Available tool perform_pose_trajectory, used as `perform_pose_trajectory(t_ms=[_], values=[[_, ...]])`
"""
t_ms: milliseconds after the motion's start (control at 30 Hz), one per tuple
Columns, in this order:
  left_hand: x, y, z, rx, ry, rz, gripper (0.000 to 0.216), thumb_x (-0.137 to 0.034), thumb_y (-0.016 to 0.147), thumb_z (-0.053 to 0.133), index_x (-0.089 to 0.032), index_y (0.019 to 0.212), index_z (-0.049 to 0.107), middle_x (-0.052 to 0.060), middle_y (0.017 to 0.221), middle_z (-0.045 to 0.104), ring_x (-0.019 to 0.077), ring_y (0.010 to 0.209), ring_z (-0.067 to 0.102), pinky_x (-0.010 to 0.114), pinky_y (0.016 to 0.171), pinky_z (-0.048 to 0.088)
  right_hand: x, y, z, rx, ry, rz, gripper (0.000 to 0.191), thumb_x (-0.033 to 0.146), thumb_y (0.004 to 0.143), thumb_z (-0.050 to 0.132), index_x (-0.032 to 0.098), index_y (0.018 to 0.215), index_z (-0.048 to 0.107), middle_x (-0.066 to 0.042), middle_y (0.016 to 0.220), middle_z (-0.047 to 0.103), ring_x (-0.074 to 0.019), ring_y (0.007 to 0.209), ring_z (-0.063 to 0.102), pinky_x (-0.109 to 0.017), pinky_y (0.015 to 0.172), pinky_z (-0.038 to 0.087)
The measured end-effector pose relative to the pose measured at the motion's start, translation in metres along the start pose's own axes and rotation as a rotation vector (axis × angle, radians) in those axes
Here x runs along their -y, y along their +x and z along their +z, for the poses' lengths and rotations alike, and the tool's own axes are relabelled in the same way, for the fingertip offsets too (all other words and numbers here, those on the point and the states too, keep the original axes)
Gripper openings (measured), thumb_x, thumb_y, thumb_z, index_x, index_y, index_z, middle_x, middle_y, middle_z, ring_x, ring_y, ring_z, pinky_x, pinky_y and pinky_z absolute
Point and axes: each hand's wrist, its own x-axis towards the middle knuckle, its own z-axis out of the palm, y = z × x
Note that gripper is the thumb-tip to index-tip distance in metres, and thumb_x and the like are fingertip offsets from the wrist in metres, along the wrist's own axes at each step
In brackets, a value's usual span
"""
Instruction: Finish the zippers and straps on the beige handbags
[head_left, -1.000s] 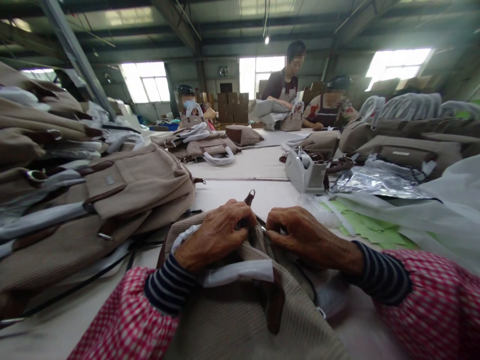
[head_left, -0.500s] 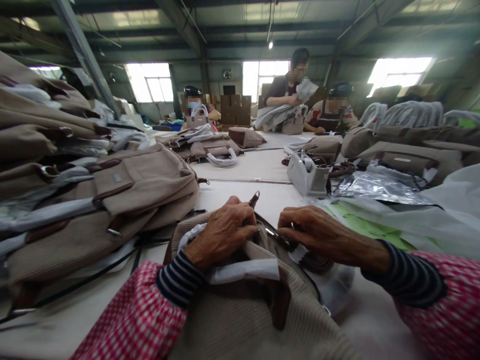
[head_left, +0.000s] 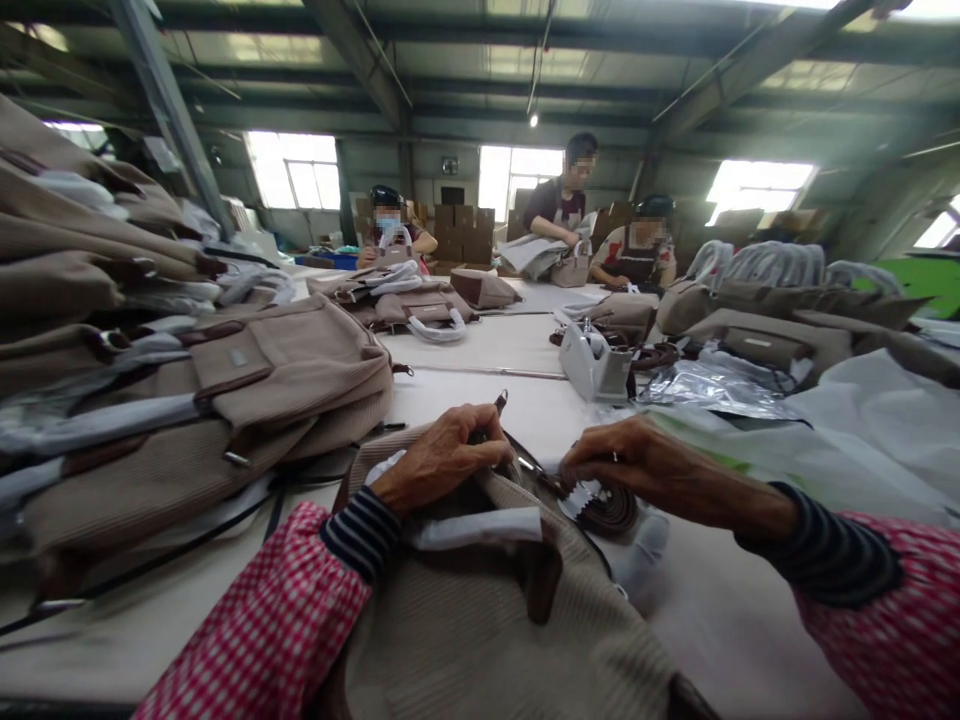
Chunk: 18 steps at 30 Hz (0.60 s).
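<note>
A beige corduroy bag (head_left: 480, 620) lies on the table right in front of me, its handle wrapped in white paper (head_left: 480, 528). My left hand (head_left: 439, 458) is closed on the bag's top edge by the zipper, close to a brown strap end with a metal clasp (head_left: 498, 403). My right hand (head_left: 637, 460) pinches a small metal piece at the bag's opening, just above a coiled brown strap (head_left: 604, 510) beside the bag.
A tall pile of beige bags (head_left: 150, 380) fills the left. A white tape dispenser (head_left: 592, 365), silver foil and white bags (head_left: 847, 410) sit to the right. Three other people work at the far end of the table (head_left: 487, 345).
My right hand has slid to the right away from my left, and the coiled brown strap now shows below it. The view has tilted slightly.
</note>
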Motion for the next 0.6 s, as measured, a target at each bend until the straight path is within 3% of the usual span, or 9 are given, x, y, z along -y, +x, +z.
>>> perform_pose_trajectory(t_ms=[200, 433, 600], values=[[0.0, 0.0, 0.001, 0.005, 0.096, 0.044, 0.015, -0.03, 0.088, 0.064, -0.016, 0.085, 0.069, 0.004, 0.09, 0.07, 0.0209, 0.089, 0.061, 0.033, 0.08, 0.046, -0.015, -0.017, -0.003, -0.169, -0.036, 0.051, 0.027, 0.041, 0.097, 0.064, 0.021, 0.106, 0.08, -0.006, 0.1, 0.077, -0.0193, 0.085, 0.067, -0.03, 0.076, 0.05], [0.001, 0.001, 0.001, -0.003, 0.111, 0.042, 0.015, -0.03, 0.089, 0.063, -0.016, 0.083, 0.067, 0.003, 0.087, 0.068, 0.0195, 0.084, 0.06, 0.031, 0.076, 0.047, -0.023, -0.038, 0.001, 0.001, 0.001, 0.184, 0.026, 0.045, 0.095, 0.066, 0.022, 0.092, 0.078, -0.002, 0.087, 0.072, -0.0176, 0.077, 0.06, -0.03, 0.07, 0.044], [0.001, 0.001, 0.003, -0.014, 0.107, 0.033, 0.015, -0.03, 0.089, 0.063, -0.017, 0.085, 0.066, 0.003, 0.089, 0.069, 0.0196, 0.085, 0.06, 0.031, 0.078, 0.047, -0.026, -0.036, 0.013, -0.104, 0.082, 0.162, 0.022, 0.036, 0.094, 0.066, 0.019, 0.084, 0.076, -0.004, 0.085, 0.072, -0.0188, 0.08, 0.063, -0.03, 0.074, 0.047]])
